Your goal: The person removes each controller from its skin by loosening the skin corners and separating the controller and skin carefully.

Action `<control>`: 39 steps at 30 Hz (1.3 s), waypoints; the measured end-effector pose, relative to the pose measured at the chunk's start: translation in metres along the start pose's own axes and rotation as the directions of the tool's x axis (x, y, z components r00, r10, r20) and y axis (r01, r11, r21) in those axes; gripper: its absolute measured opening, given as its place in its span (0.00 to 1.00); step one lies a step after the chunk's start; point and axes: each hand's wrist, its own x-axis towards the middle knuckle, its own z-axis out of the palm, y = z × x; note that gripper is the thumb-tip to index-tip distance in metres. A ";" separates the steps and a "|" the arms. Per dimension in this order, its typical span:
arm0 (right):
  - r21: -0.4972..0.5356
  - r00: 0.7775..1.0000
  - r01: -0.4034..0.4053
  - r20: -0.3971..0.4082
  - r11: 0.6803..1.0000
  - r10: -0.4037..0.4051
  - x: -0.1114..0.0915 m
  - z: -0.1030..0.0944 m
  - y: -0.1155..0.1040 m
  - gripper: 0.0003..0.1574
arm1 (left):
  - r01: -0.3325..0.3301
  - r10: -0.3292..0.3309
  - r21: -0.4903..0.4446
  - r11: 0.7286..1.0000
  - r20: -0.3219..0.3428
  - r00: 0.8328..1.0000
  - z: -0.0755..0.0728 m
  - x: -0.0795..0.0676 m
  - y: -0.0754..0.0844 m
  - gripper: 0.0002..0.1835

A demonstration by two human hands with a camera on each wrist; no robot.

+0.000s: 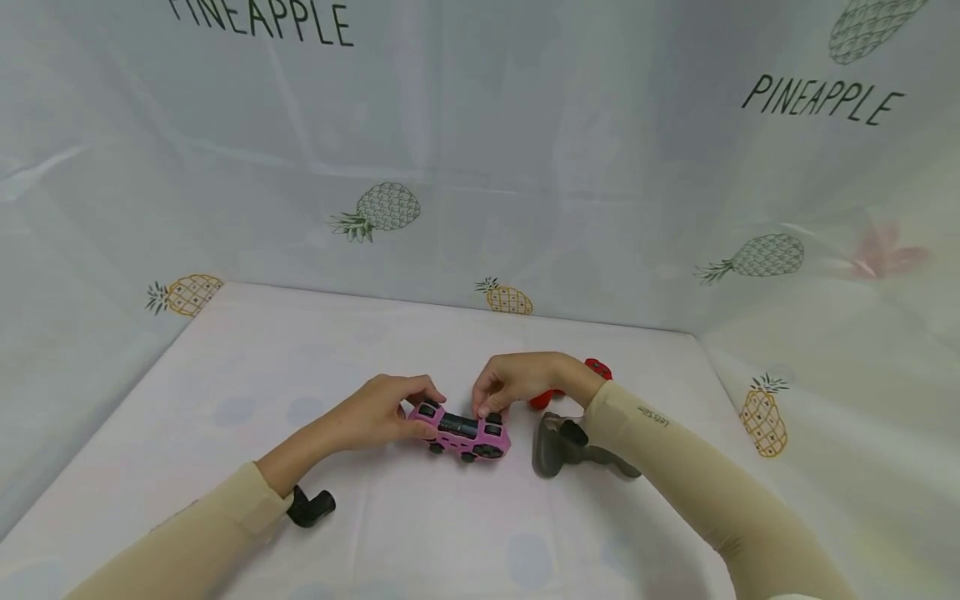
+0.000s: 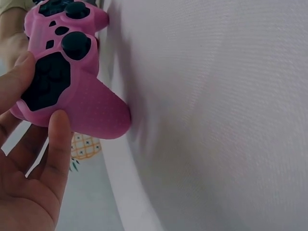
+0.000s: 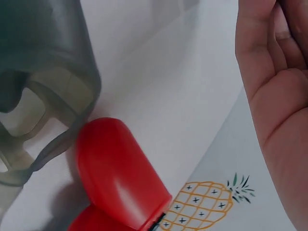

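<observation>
I'm pinching pink controller [image 1: 459,427]: left hand [image 1: 378,412] at 9 o'clock, right hand [image 1: 516,379] at 2 o'clock. Controller sitting 9 o'clock of grey cover [image 1: 551,452]. Guessing I'm adjusting pink cover [image 2: 103,108]; next move likely needing left holding steady, right working edge.

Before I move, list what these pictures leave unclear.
Pink game controller: far end cut off by top edge, left wrist view.
Hollow grey cover: partly hidden behind the right sleeve, head view.
Lettering on that sleeve: too small, head view.
Right hand: fingertips cut off by frame edge, right wrist view.
</observation>
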 end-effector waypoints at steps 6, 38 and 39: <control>0.081 0.999 0.021 0.028 0.996 -0.024 0.001 0.000 0.005 0.06 | 0.004 -0.004 -0.003 1.000 0.001 1.000 0.000 -0.001 0.001 0.23; 0.186 0.998 0.054 0.021 0.981 -0.059 -0.009 0.009 0.021 0.11 | -0.041 0.042 0.114 0.993 -0.004 0.999 0.003 -0.002 0.004 0.21; 0.183 0.998 0.055 0.031 0.982 -0.061 -0.009 0.008 0.020 0.10 | -0.060 0.062 0.143 0.988 -0.006 0.998 0.004 -0.002 0.005 0.21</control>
